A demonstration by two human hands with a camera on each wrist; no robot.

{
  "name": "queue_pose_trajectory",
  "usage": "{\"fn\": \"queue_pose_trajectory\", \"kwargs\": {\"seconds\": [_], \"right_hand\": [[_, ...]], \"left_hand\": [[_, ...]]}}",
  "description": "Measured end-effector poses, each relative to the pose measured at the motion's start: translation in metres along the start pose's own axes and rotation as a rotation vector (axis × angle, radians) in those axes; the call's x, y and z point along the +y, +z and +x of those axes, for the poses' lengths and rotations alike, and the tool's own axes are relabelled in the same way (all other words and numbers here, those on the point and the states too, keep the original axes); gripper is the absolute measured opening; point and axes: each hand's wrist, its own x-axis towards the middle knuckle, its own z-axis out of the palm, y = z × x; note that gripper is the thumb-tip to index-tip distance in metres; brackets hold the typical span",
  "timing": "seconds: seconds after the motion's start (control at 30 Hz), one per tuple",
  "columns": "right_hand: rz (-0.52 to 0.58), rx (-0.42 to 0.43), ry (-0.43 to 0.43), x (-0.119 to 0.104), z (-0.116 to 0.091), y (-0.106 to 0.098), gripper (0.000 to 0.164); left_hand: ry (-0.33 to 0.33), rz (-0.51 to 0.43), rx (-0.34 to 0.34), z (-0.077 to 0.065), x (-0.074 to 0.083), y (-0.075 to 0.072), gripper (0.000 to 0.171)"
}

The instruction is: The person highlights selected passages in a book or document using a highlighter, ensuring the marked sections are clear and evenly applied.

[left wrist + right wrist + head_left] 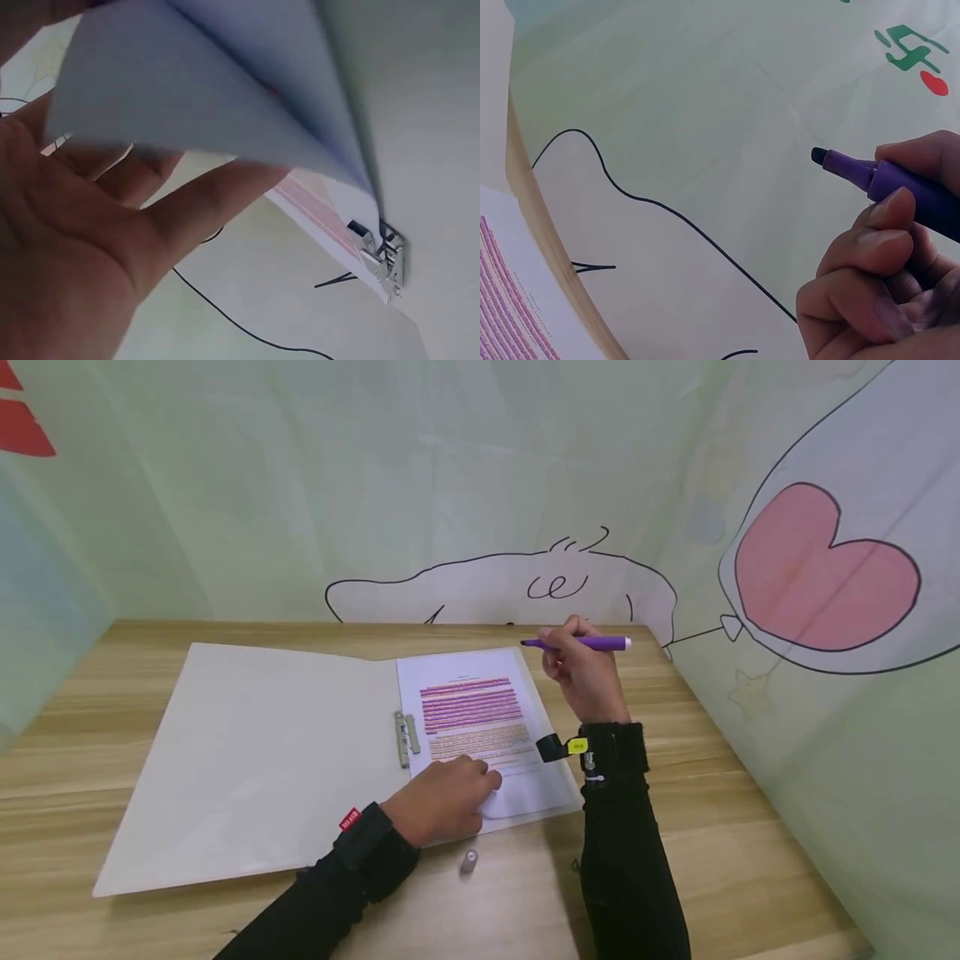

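My right hand [587, 672] holds an uncapped purple highlighter [600, 643] above the table, past the folder's right edge. Its dark tip points left, and the right wrist view shows the highlighter [915, 196] pinched between thumb and fingers. My left hand [448, 797] is at the lower left of a printed paper sheet [517, 793], whose upper lines are marked purple and the lower ones orange. In the left wrist view, the sheet [165, 82] bends up between the thumb and fingers of that hand; the fingertips are partly hidden. A metal clip [406, 739] holds the sheet's left side.
An open white folder [262, 760] lies under the paper, its wide left cover spread over the wooden table [720, 852]. A small greyish cylinder [469, 861], like a cap, stands near the folder's front edge. Printed fabric walls [247, 493] border the table at the back and sides.
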Motion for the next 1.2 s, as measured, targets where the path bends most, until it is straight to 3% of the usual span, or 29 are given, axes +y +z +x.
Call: {"fn": "queue_pose_trajectory", "kwargs": {"seconds": [0.13, 0.27, 0.37, 0.47, 0.53, 0.63, 0.73, 0.87, 0.93, 1.03, 1.1, 1.13, 1.2], "right_hand": [[-0.002, 0.007, -0.001, 0.001, 0.0, 0.0, 0.025], [0.004, 0.017, -0.006, 0.002, 0.0, -0.001, 0.025], [0.021, 0.061, -0.028, 0.002, 0.001, -0.002, 0.024], [0.016, 0.156, -0.055, 0.003, 0.002, -0.001, 0.023], [0.007, 0.217, -0.063, 0.005, 0.003, -0.001, 0.022], [-0.001, 0.263, -0.049, 0.008, 0.004, 0.0, 0.021], [0.011, 0.261, -0.038, 0.012, 0.005, -0.001, 0.02], [0.02, 0.237, -0.019, 0.017, 0.008, 0.0, 0.019], [0.017, 0.23, -0.007, 0.02, 0.009, -0.001, 0.019], [0.006, 0.24, 0.004, 0.023, 0.009, -0.001, 0.019], [0.003, 0.248, 0.002, 0.024, 0.009, -0.001, 0.019], [0.002, 0.25, 0.0, 0.025, 0.008, -0.001, 0.019], [0.002, 0.25, -0.004, 0.025, 0.008, -0.001, 0.019]], "left_hand": [[0.008, 0.008, 0.057, -0.001, 0.0, 0.001, 0.018], [-0.086, -0.065, 0.081, -0.003, -0.004, -0.011, 0.043], [-0.209, -0.111, 0.048, -0.008, -0.009, -0.028, 0.073], [-0.333, -0.181, -0.021, -0.015, -0.017, -0.046, 0.095], [-0.385, -0.217, -0.062, -0.022, -0.024, -0.057, 0.098], [-0.417, -0.242, -0.079, -0.032, -0.035, -0.07, 0.087], [-0.389, -0.189, 0.033, -0.038, -0.043, -0.079, 0.055], [-0.344, -0.079, 0.301, -0.034, -0.046, -0.078, 0.011], [-0.333, -0.035, 0.408, -0.029, -0.045, -0.073, 0.017], [-0.345, -0.051, 0.49, -0.024, -0.045, -0.066, 0.018], [-0.364, -0.096, 0.507, -0.022, -0.046, -0.063, 0.005], [-0.379, -0.116, 0.498, -0.023, -0.047, -0.062, 0.009], [-0.397, -0.134, 0.456, -0.024, -0.048, -0.062, 0.038]]}}
